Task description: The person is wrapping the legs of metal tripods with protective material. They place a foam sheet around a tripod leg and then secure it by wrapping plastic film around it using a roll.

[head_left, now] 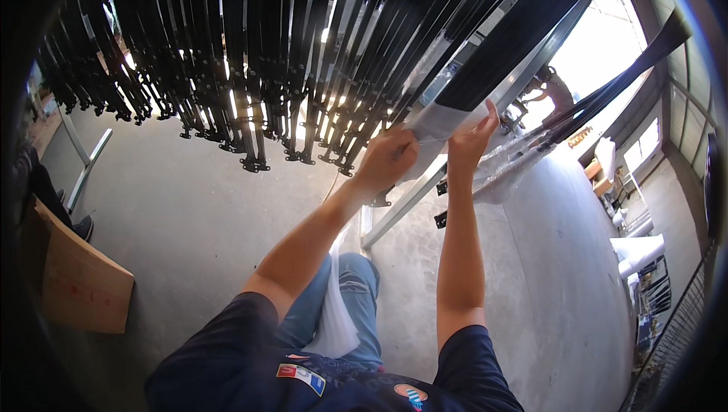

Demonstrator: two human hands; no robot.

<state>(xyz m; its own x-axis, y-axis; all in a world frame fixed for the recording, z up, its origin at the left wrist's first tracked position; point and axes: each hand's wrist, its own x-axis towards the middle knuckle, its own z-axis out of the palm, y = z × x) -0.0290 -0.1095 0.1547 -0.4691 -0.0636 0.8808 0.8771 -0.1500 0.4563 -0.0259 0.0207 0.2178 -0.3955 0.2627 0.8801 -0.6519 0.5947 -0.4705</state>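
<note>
A thick bundle of long black bars (493, 55) slants down from the upper right. Whitish translucent plastic film (440, 121) wraps its lower end. On the left side of that end, my left hand (388, 158) is closed, its curled fingers gripping the film. At the right side, my right hand (470, 139) holds the film's edge, with some fingers pointing up along the bundle. The lower part of the film hangs between my wrists. A strip of white film (337, 313) lies over my lap.
Rows of black metal bars with bracketed ends (250, 93) hang ahead and left. Another film-wrapped bundle (531, 143) is at right. A metal rail (406, 211) runs beneath my hands. Cardboard (80, 275) stands at left, near a person's shoe (85, 228). Another person (557, 93) works far right.
</note>
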